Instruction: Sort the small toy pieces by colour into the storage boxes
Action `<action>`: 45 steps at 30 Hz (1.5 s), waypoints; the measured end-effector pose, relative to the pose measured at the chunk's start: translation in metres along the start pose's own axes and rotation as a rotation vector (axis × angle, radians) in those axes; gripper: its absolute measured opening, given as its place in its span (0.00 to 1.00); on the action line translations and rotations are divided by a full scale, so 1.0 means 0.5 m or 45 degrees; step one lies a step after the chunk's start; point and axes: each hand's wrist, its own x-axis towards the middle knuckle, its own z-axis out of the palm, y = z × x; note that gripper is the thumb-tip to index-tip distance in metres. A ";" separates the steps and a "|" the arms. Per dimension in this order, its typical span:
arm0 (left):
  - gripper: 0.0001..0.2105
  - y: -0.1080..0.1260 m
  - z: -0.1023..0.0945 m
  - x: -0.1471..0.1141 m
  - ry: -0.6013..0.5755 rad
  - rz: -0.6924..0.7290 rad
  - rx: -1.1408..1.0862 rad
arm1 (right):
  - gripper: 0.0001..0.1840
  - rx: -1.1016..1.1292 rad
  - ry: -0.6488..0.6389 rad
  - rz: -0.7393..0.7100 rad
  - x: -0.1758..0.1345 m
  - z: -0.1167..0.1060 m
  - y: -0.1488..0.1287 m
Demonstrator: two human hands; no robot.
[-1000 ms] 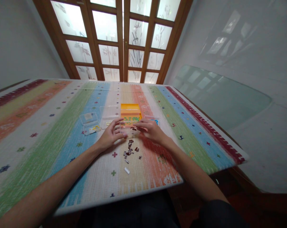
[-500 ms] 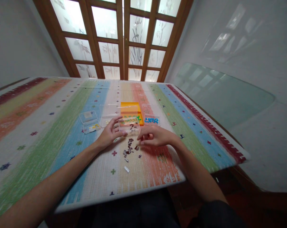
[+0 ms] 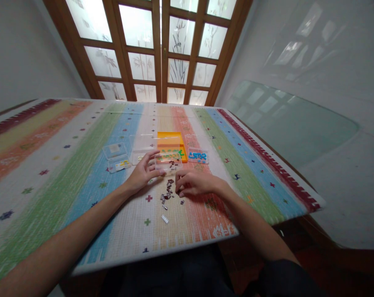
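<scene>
Right hand: lowered to brown pieces; can't tell if gripping.
Left hand: fingers gripping clear box; tilting could spill it.

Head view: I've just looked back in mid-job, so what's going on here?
A person sits at a table with a striped cloth, working with small pieces. The left hand holds the left end of a clear box with a few brown pieces inside. The right hand is down beside loose brown pieces on the cloth; whether it grips one is hidden. Beyond stand an orange case with green pieces and another box with blue pieces.
</scene>
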 end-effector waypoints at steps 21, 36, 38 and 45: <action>0.32 -0.010 -0.007 0.004 -0.017 0.023 0.004 | 0.04 -0.071 -0.082 0.121 0.005 0.005 -0.021; 0.33 -0.012 -0.007 0.004 -0.004 0.008 -0.013 | 0.06 -0.147 -0.065 0.099 0.001 0.007 -0.024; 0.33 -0.013 -0.007 0.005 -0.001 0.004 -0.007 | 0.06 -0.136 -0.053 0.121 -0.001 0.007 -0.026; 0.33 -0.017 -0.010 0.007 -0.026 0.018 -0.010 | 0.03 0.019 0.149 -0.051 0.001 -0.021 -0.024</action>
